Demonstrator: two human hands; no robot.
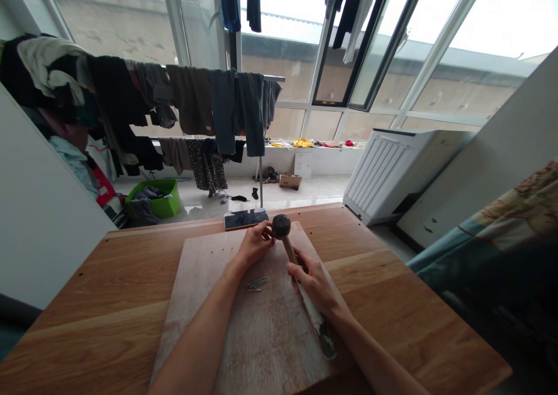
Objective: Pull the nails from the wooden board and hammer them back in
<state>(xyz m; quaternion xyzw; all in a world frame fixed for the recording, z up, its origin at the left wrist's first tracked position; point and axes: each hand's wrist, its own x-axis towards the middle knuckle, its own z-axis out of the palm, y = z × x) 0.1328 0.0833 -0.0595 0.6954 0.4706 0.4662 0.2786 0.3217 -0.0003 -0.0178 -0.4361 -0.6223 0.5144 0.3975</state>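
Note:
My right hand (311, 278) is wrapped round the wooden handle of a hammer (281, 226). Its dark round head is raised above the far part of a pale, worn board (257, 331), and the handle's rough end slants back toward me. Just left of the hammer head, my left hand (257, 241) is low over the board with thumb and fingers pinched together. What they pinch, if anything, is too small to make out. Several loose nails (257, 283) lie on the board between my forearms. A few small dark holes dot the board's far left part.
Under the board is a wooden tabletop (370, 284). A phone (246, 219) lies at its far edge. Beyond stand a clothes rack with hanging trousers (224, 110), a green basin (168, 200) on the floor and a white ribbed cabinet (383, 168). A curtain (488, 238) hangs at right.

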